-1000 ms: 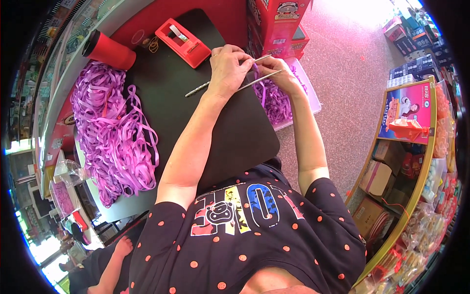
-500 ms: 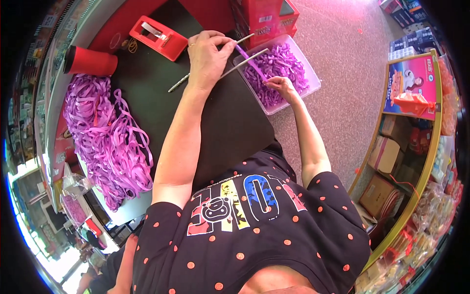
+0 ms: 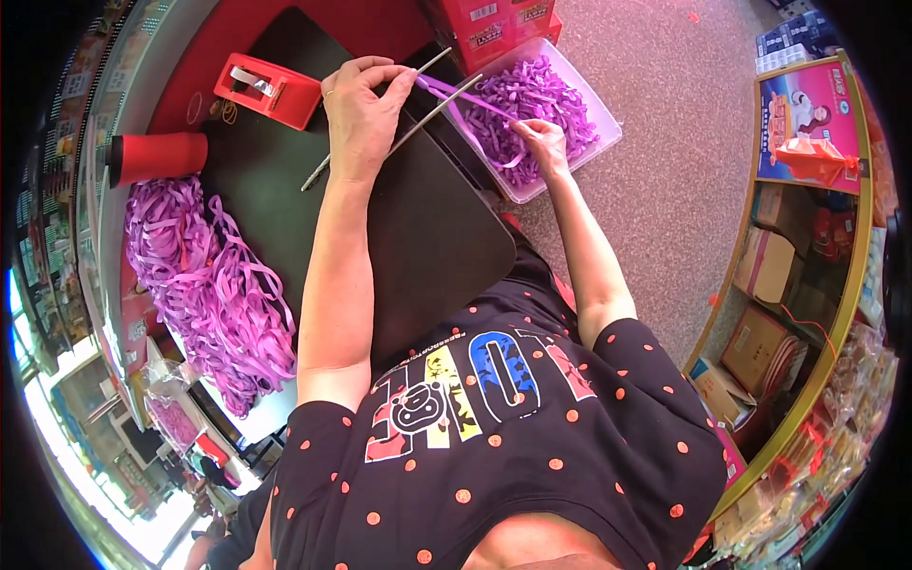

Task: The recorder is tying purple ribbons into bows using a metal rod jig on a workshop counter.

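Observation:
My left hand (image 3: 366,109) is closed over the dark table, gripping two thin metal rods (image 3: 435,116) that stick out on either side of it. Between its thumb and fingertips it also pinches one end of a purple ribbon (image 3: 475,101). The ribbon runs taut to my right hand (image 3: 543,144), which is closed in a pinch on it above a translucent plastic tub (image 3: 602,138). Short purple ribbon pieces (image 3: 546,90) fill the tub. A slack strand curves down from near my right hand toward the pile.
On the table (image 3: 437,237) lie a red tape dispenser (image 3: 294,103), a red cylinder (image 3: 166,157) and a big heap of purple ribbon (image 3: 209,285). Red boxes (image 3: 489,28) stand behind the tub. Shelves (image 3: 750,370) line the right; another person (image 3: 242,527) shows at lower left.
The whole view has shifted, so the table things sit further left. My hands are slightly further apart, the ribbon between them longer, with a slack strand showing below it.

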The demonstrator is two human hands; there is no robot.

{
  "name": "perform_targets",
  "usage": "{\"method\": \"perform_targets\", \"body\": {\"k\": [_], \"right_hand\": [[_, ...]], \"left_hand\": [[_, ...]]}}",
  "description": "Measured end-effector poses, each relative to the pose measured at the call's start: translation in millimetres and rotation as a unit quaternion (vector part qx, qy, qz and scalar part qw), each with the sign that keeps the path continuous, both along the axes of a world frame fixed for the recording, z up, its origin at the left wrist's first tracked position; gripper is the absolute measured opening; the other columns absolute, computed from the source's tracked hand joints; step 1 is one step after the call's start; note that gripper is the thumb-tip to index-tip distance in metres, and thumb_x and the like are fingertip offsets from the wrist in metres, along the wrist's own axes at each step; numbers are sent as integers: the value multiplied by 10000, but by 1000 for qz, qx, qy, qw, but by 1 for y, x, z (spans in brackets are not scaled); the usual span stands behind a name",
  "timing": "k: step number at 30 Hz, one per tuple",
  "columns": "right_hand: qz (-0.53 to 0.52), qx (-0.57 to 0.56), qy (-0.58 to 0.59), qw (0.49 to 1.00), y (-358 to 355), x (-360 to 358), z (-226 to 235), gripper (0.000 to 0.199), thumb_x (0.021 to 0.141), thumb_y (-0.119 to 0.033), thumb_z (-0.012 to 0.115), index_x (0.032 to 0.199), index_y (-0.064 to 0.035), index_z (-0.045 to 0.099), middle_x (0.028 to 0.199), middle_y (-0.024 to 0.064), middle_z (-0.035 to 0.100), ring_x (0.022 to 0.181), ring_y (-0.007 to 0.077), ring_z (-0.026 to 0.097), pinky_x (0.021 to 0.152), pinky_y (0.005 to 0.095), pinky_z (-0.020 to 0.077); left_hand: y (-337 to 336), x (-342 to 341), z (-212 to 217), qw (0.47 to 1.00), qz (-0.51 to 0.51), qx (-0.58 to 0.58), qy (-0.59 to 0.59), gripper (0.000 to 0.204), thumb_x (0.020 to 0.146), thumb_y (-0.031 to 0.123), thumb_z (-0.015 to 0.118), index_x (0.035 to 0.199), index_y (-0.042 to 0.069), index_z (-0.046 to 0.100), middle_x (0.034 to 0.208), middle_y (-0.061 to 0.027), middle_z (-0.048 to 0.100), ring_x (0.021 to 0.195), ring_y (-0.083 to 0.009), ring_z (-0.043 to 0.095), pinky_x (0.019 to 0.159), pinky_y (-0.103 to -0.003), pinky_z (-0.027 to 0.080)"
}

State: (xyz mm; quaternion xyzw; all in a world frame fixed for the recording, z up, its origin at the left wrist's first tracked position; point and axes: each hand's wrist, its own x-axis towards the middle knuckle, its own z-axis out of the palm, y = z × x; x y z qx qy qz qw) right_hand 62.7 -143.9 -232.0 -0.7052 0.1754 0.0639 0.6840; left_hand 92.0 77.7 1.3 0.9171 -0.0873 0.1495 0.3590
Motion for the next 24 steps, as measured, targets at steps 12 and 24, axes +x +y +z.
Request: {"method": "perform_targets", "body": {"k": [12, 24], "right_hand": [[143, -93, -3, 985, -2, -33, -28, 229, 754, -225, 708, 901, -52, 681, 741, 75, 663, 696, 149, 627, 674, 297, 487], [168, -212, -300, 915, -20, -98, 9, 148, 758, -85, 683, 904, -88, 662, 998, 90, 590, 985, 263, 571, 840, 364, 471]], "left_hand": [[1, 2, 0, 1000, -5, -8, 18, 191, 786, 258, 705, 845, 77, 724, 1032, -43, 623, 1066, -254, 460, 912, -357, 390], [4, 5, -3, 1000, -12, 2, 4, 212, 781, 279, 703, 858, 83, 729, 1045, -64, 623, 1070, -275, 469, 909, -382, 397]]}}
